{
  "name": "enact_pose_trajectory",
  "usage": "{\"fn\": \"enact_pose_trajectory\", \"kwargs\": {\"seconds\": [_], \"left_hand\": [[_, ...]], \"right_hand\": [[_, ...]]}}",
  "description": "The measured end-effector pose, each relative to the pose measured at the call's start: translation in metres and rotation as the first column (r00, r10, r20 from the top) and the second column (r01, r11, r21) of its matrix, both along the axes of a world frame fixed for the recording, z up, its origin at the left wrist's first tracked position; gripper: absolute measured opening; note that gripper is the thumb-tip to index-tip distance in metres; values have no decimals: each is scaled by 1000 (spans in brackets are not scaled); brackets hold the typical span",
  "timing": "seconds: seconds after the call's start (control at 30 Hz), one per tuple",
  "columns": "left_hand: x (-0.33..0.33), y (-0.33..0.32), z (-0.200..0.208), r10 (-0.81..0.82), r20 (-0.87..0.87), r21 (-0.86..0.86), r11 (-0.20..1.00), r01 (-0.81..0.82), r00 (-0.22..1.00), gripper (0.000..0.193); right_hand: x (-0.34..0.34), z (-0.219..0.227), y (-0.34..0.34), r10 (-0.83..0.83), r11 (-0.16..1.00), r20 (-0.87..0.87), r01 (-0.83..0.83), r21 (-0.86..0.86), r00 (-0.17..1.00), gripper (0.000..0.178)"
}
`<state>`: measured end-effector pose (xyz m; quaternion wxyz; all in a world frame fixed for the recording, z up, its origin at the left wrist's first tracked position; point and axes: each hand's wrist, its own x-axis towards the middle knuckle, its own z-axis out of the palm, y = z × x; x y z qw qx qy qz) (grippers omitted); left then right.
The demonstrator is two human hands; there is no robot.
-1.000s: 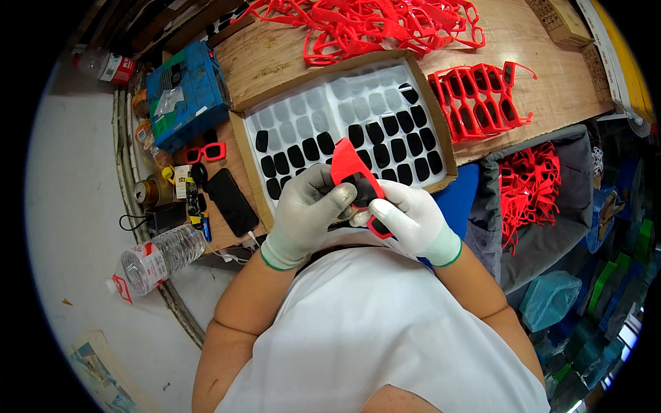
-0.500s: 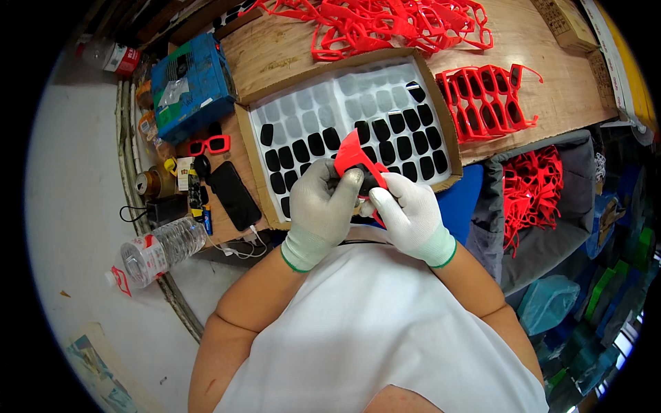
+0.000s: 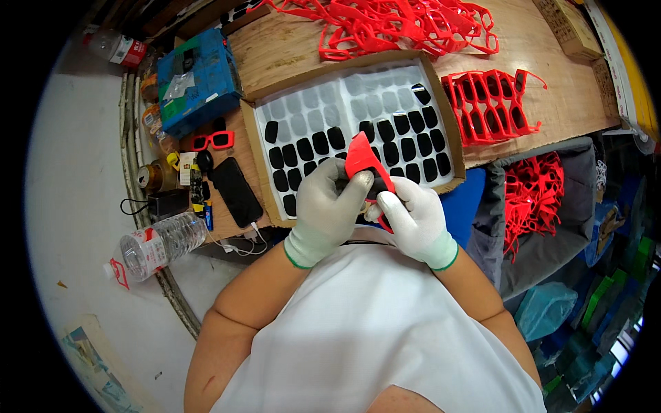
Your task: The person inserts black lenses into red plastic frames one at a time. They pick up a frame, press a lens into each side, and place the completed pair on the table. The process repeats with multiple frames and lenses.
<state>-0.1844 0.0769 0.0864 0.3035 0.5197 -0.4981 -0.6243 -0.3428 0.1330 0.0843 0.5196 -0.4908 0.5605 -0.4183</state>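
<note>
Both of my hands wear pale work gloves and meet close to my chest around one red plastic glasses frame [image 3: 363, 162] that sticks up between them. My left hand [image 3: 329, 206] grips its left side, thumb pressing toward a dark lens at the frame. My right hand [image 3: 412, 217] holds the right side from below. Just beyond them lies a shallow cardboard tray [image 3: 256, 146] lined with a white sheet carrying several black oval lenses [image 3: 396, 148].
Red frames lie heaped at the back [image 3: 385, 24], and a neat row of them [image 3: 490, 107] sits right of the tray. A grey bin of frames [image 3: 533, 196] stands lower right. At left are a blue box [image 3: 193, 79], a phone [image 3: 235, 191] and a water bottle [image 3: 162, 244].
My hands and the frame have stayed near the tray's front edge; the frame has turned a little between my fingers and my left thumb has shifted on it.
</note>
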Motion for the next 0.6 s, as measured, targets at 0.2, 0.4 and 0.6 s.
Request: {"fn": "enact_pose_trajectory", "kwargs": {"seconds": [0.2,0.4,0.6], "left_hand": [[13,-1,13,-106,-230,23,993,115,967,16],[18,-3,15,-116,-295,91,985,149,949,16],[18,-4,31,-106,-337,119,981,154,936,17]], "right_hand": [[-15,1,1,114,992,169,-120,30,979,17],[-12,5,1,114,987,343,-145,64,932,19],[-10,21,0,175,981,262,-190,33,949,18]]}}
